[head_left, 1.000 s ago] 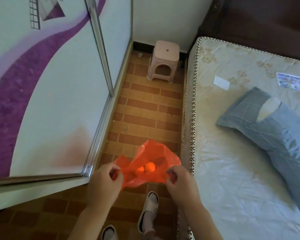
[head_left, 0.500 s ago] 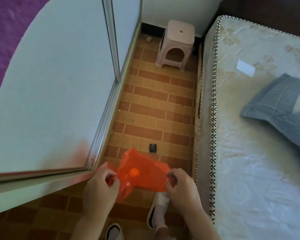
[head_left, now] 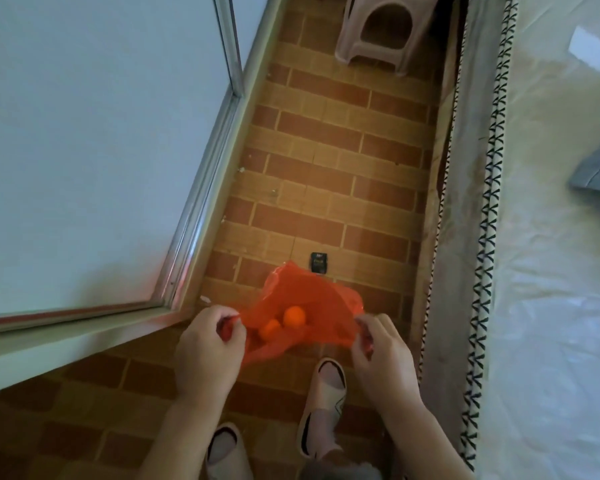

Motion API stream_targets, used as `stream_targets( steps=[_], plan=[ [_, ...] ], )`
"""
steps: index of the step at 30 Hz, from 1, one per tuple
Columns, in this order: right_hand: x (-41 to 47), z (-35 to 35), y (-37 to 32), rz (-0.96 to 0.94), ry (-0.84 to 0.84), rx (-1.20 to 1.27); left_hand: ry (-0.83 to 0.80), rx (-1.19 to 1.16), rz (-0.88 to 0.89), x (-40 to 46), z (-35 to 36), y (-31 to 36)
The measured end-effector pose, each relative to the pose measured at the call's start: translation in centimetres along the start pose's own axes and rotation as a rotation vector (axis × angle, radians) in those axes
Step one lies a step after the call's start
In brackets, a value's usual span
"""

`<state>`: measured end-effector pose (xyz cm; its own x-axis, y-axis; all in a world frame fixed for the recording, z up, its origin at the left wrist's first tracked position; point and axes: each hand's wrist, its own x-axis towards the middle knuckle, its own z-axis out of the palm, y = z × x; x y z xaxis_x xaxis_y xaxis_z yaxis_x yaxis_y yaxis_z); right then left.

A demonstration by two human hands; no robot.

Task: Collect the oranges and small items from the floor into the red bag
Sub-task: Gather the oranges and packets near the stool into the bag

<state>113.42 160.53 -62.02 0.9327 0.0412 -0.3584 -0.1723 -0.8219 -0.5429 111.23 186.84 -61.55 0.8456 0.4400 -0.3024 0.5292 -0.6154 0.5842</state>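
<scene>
Off to the left of both hands runs a white cabinet point(head_left: 94, 150) with a metal-edged sliding door, its bottom corner just beside the left hand point(head_left: 208, 348). That hand is closed, fingers pinched on the left rim of the red bag point(head_left: 305, 303). Between the hands the bag hangs open above the brick-patterned floor point(head_left: 340, 188), and two oranges point(head_left: 284, 322) sit touching each other in its sag, nearer the left hand. The right hand point(head_left: 381, 348) is closed as well, pinching the opposite rim, so the mouth is spread wide.

Just beyond the bag, past its far edge, a small dark packet point(head_left: 319, 262) lies flat on the floor, apart from the bag; it looks like the next thing to collect. Farther ahead stands a pink stool point(head_left: 378, 36). Below the hands are two feet in pale slippers point(head_left: 323, 403). To the right of the right hand runs the mattress point(head_left: 551, 271) with its stitched edge.

The bag is thin, soft plastic; it will likely crumple and slip, so the rim is best kept gathered in one hand while the other picks. The packet seems light and flat, probably easiest lifted by pinching an edge. The oranges give the bag modest weight and may roll as it tips.
</scene>
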Motion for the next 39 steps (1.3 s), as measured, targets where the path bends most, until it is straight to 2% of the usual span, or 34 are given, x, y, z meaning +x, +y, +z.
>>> stream_targets(
  steps=[5, 10, 17, 21, 27, 32, 36, 39],
  plan=[
    [4.5, 3.4, 4.3, -0.112, 0.002, -0.062, 0.038, -0.019, -0.006, 1.6, 6.3, -1.8],
    [9.3, 6.6, 8.5, -0.217, 0.094, -0.227, 0.044, 0.008, 0.12, 3.9, 12.4, -4.1],
    [14.2, 12.9, 12.5, -0.312, 0.018, -0.288, 0.038, 0.104, 0.32, 8.9, 18.8, -8.8],
    [16.3, 16.3, 15.2, -0.334, -0.005, -0.377, 0.03, 0.088, 0.31, 13.0, 21.4, -9.7],
    [17.1, 20.5, 17.9, -0.381, -0.122, -0.452, 0.015, 0.126, 0.257, 16.3, 24.1, -9.6],
    [16.9, 24.2, 19.9, -0.357, -0.187, -0.516, 0.012, 0.335, 0.161, 16.2, 23.8, -11.0],
    [17.0, 26.3, 20.3, -0.329, -0.086, -0.524, 0.049, 0.41, 0.168, 16.2, 22.1, -12.4],
    [17.2, 28.2, 19.0, -0.444, -0.073, -0.492, 0.078, 0.402, 0.213, 16.5, 21.5, -12.8]
  ],
)
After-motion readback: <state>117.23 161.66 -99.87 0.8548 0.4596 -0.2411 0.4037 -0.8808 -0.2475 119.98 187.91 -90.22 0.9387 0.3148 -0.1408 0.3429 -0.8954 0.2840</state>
